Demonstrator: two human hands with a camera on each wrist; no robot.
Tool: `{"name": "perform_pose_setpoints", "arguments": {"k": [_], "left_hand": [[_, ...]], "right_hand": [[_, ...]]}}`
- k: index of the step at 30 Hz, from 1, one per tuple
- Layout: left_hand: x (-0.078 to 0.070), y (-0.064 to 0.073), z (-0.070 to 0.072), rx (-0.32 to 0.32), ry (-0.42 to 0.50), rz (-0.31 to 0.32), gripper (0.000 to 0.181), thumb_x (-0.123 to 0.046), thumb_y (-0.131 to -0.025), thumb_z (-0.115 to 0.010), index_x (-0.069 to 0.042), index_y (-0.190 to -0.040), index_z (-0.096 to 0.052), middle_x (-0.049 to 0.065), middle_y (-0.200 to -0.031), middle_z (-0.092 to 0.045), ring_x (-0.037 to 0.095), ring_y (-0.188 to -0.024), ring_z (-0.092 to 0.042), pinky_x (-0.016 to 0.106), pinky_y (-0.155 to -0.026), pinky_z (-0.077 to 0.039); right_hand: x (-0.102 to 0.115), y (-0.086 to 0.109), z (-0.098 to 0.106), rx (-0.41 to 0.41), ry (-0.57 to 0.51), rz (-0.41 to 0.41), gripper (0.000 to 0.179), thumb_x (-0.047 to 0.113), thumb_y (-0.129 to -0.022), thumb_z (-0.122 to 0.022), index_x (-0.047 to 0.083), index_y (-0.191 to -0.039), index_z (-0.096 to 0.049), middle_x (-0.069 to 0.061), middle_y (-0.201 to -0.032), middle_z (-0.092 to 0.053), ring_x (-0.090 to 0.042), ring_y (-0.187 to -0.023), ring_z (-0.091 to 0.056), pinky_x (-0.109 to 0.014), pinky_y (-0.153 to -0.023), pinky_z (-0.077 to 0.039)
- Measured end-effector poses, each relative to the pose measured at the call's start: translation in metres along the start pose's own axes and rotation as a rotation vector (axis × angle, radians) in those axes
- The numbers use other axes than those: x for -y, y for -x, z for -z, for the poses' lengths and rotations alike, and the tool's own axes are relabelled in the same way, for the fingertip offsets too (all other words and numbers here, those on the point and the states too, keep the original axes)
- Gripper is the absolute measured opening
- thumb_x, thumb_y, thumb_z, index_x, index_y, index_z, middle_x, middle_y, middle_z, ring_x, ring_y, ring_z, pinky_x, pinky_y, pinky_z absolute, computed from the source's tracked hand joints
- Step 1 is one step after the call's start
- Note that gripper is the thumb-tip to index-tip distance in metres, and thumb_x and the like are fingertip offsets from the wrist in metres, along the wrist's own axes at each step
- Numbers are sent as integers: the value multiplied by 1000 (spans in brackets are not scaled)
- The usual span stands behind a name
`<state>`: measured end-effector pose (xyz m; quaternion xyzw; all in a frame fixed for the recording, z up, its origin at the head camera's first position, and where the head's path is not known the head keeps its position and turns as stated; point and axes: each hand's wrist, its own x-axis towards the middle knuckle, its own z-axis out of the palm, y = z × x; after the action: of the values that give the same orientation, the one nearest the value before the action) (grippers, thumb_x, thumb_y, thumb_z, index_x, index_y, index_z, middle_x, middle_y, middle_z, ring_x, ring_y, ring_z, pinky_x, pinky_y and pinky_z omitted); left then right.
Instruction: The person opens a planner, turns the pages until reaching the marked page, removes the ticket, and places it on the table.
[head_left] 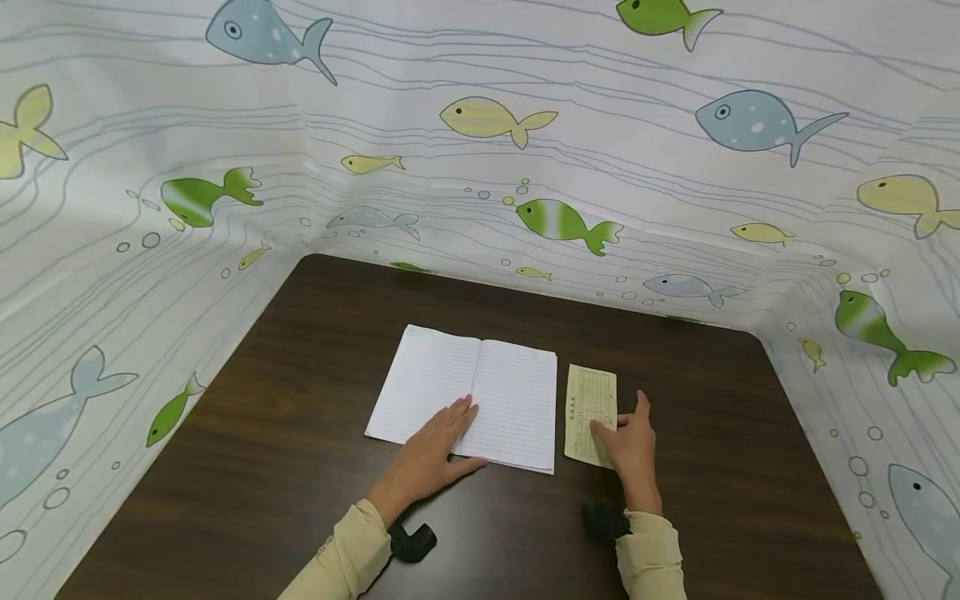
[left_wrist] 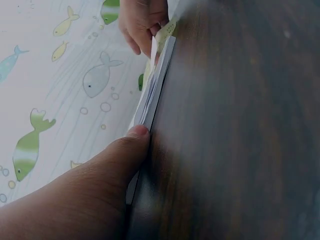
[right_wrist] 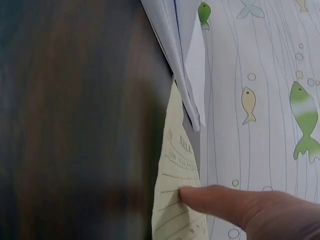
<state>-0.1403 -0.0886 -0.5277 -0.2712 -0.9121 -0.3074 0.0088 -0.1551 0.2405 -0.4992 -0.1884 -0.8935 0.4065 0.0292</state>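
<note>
An open lined notebook (head_left: 517,400) lies on the dark table. My left hand (head_left: 431,450) rests on its lower middle near the fold, fingers stretched out; in the left wrist view the thumb (left_wrist: 135,137) lies at the notebook's edge. To the right of the notebook is a pale yellow printed paper slip (head_left: 588,396) with a ruled grid. My right hand (head_left: 633,446) pinches its right edge, thumb on top and the other fingers partly hidden. Seen from the right wrist, the slip (right_wrist: 172,175) looks bent, with the thumb pressed on its printed face.
Dark wood-grain table (head_left: 285,375) surrounds the notebook and slip. White sheeting (head_left: 465,50) printed with fish stands along the back and both sides. Each wrist bears a black strapped device, such as the left one (head_left: 412,543), below the sleeve cuff.
</note>
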Motion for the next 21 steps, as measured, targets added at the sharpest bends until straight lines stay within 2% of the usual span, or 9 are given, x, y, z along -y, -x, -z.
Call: {"name": "perform_pose_setpoints", "arguments": {"k": [4,7,9,12,16,18,21], "left_hand": [[0,-1,-1,10,-5,15,86,-49,-93,-75,-3,-158,-41,13,-166,-34,30,-152,-34,50,-122,-32],[0,0,0,16,-7,21,87,-50,-93,-74,-3,-158,-41,13,-166,-34,30,-153,-33,49,-122,-32],[-1,1,1,15,-11,21,87,-50,-93,-74,-3,-158,-40,13,-166,-33,30,-152,-34,49,-122,-32],[-2,3,2,7,-19,22,87,-50,-93,-74,-3,-158,-41,13,-166,-34,30,-152,-34,49,-122,-32],[-3,3,1,-13,-18,20,85,-48,-93,-75,-1,-157,-43,15,-165,-36,31,-151,-36,51,-120,-34],[-4,2,0,-17,-19,14,85,-48,-93,-75,-1,-156,-44,15,-164,-37,32,-151,-36,51,-120,-35],[-5,2,-1,-15,-24,12,84,-49,-94,-74,-1,-156,-44,15,-164,-37,33,-150,-37,51,-119,-36]], "right_hand": [[-2,-3,2,-13,28,-13,100,16,-92,-75,-6,-162,-7,-34,-122,-59,-44,-99,-64,-55,-84,-52],[0,1,1,-52,80,15,93,16,-93,-72,-10,-160,-14,-38,-128,-54,-53,-113,-54,-64,-92,-46],[3,6,-3,-90,127,67,81,15,-94,-69,-12,-157,-25,-40,-134,-49,-56,-120,-47,-69,-99,-41],[8,12,-11,-131,184,197,58,13,-96,-65,-13,-145,-48,-40,-140,-48,-59,-127,-43,-72,-103,-36],[13,18,-21,-46,209,328,41,13,-99,-64,-10,-133,-64,-36,-145,-51,-56,-133,-47,-73,-109,-34],[13,19,-22,8,214,333,40,12,-99,-64,-10,-132,-65,-36,-146,-50,-55,-136,-45,-72,-113,-31],[12,20,-21,35,239,322,40,8,-98,-62,-12,-132,-63,-37,-148,-46,-54,-140,-41,-72,-116,-26]]}}
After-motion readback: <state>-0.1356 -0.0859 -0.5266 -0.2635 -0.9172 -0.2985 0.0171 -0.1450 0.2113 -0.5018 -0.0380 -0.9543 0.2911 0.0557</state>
